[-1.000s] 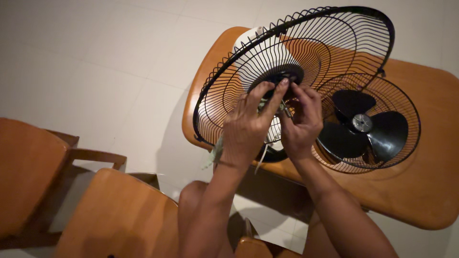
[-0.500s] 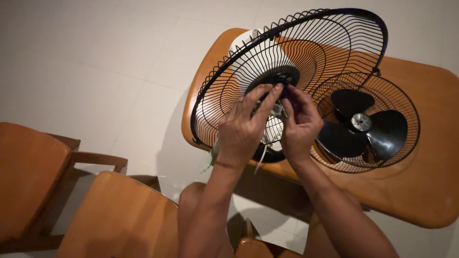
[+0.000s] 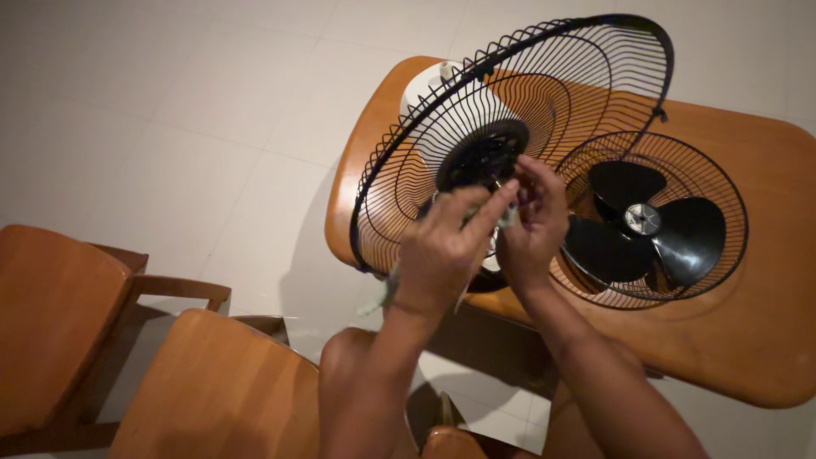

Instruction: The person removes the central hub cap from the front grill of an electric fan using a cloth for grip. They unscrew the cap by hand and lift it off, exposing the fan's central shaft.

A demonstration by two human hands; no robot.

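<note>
Both hands meet at the middle of the black wire guard (image 3: 442, 144), which stands tilted on the table (image 3: 748, 340). The left hand (image 3: 438, 255) pinches something small and pale with its fingertips, just under the guard's dark hub (image 3: 482, 155). The right hand (image 3: 534, 223) curls shut right beside it, touching the same spot. Just right of the hands, the fan blade (image 3: 650, 234) lies in another guard

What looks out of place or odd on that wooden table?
The fan is in pieces: a black wire fan guard stands tilted at the hands, while the black three-blade fan blade lies loose in a second wire guard on the wooden table.
</note>
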